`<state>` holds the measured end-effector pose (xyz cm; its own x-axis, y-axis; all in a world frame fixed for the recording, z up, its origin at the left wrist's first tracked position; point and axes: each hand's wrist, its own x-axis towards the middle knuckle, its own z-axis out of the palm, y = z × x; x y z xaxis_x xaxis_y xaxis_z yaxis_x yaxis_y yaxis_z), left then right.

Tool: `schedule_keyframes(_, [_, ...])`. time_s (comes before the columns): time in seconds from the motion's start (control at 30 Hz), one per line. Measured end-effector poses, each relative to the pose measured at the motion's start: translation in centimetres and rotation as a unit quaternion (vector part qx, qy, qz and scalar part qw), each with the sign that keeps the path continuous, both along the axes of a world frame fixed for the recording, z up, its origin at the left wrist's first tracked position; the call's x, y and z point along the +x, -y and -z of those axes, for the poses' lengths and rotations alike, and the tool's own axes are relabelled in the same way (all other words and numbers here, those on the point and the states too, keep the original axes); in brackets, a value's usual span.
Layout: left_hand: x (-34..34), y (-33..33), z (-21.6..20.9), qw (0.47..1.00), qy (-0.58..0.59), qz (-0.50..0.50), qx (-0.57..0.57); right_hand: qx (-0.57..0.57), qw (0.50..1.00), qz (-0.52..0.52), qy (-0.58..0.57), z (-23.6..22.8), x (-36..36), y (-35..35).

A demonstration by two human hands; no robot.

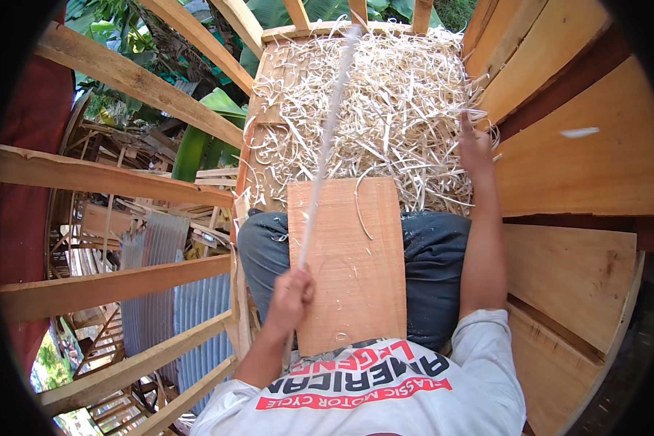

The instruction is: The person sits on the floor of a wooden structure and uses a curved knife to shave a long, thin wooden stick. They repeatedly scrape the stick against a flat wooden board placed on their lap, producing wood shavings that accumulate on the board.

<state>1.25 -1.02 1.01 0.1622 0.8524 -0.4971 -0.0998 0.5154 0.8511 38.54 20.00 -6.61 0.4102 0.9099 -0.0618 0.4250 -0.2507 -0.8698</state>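
One firm clamp: left hand [291, 296] round a long pale strip [328, 145], low down; strip slants up over the lap board [352, 276] and shavings [407, 109]; I judge it light, springy, splinter-prone; steadier held nearer mid-length; right hand [477, 152] at shavings' right edge, can't tell its grip.

lettering [356, 374] | white T-shirt [414, 418] | black and red lines | pale line on red band [352, 398]

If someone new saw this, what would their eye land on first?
Probably the thick spread of pale, curly shavings filling the upper centre. Next comes the long, thin, pale strip in the grip of the left hand, slanting up across the brown board on the lap.
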Motion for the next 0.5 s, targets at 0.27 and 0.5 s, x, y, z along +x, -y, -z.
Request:
schedule_keyframes(0.27, [-2.5, -3.9, 2.5, 0.933, -0.262, -0.069, 0.235, -0.120, 0.964, -0.238, 0.021, -1.8, -8.3, 1.3])
schedule_keyframes(0.5, [-1.0, -3.3, 1.2, 0.957, -0.202, -0.083, 0.192, -0.240, 0.905, -0.351, 0.010, -1.7, -9.4, 1.1])
